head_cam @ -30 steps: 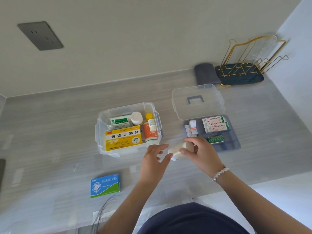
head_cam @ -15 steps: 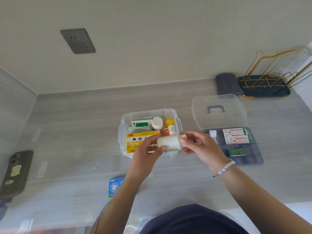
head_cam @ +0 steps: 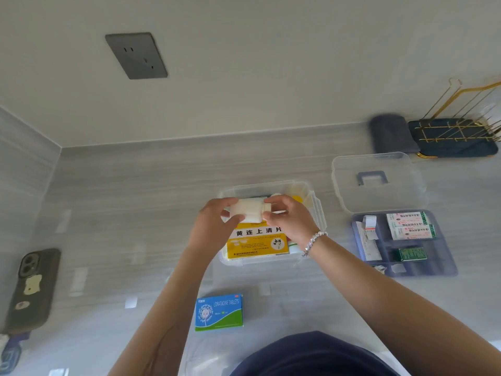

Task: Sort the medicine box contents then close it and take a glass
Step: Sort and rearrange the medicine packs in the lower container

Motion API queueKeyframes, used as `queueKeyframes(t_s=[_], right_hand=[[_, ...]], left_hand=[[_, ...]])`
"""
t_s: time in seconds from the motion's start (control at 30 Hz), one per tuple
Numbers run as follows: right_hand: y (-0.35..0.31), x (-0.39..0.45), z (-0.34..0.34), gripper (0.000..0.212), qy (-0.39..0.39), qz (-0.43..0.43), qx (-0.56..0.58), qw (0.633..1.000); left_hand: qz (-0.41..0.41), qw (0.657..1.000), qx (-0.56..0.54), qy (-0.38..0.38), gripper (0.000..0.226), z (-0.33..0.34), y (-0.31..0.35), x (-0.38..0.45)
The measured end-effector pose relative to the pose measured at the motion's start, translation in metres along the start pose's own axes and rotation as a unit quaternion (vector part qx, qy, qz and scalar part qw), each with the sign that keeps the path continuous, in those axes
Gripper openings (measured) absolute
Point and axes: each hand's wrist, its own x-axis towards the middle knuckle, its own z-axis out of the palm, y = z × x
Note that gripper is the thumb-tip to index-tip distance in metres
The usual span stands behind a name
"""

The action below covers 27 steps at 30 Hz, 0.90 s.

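Note:
A clear plastic medicine box (head_cam: 320, 213) stands open on the grey counter, with a yellow carton (head_cam: 257, 244) and other packs inside. Both hands hold a white medicine bottle (head_cam: 248, 210) sideways above the box. My left hand (head_cam: 214, 226) grips its base end and my right hand (head_cam: 290, 221) pinches its cap end. The clear lid (head_cam: 376, 180) with a blue handle lies to the right. In front of the lid sits a blue divider tray (head_cam: 444, 264) with small packs. A blue and green tablet carton (head_cam: 219, 312) lies on the counter near me.
A phone (head_cam: 31, 289) lies at the counter's left edge. At the back right stand a gold wire rack on a dark mat (head_cam: 455, 137) and a folded dark cloth (head_cam: 389, 132). A wall socket (head_cam: 137, 55) is above the counter.
My hands carried the white bottle from in front of the box up over it. My left hand, open a second ago, took hold of the bottle. The view shifted left.

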Motion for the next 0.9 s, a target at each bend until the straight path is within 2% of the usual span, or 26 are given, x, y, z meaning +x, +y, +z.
queueKeyframes(t_s=[0.13,0.27,0.53,0.7,0.9], right_hand=[[0.001,0.014,0.007,0.026,0.014,-0.032,-0.103,0.994],[0.005,0.018,0.011,0.025,0.025,-0.083,-0.222,0.971],[0.007,0.015,0.014,0.022,0.057,-0.104,-0.228,0.966],[0.011,-0.001,0.002,0.022,0.079,-0.128,-0.195,0.969],[0.025,-0.036,-0.028,0.014,0.118,-0.160,-0.156,0.968]], left_hand=[[0.003,0.996,0.088,0.015,0.035,0.004,-0.004,0.009],[0.022,0.990,0.141,0.020,0.032,0.008,-0.009,0.013],[0.053,0.978,0.198,0.041,0.028,0.015,-0.012,0.015],[0.031,0.991,0.112,0.064,0.030,0.017,-0.005,0.003],[0.018,0.999,-0.015,0.043,0.021,0.039,0.021,-0.027]])
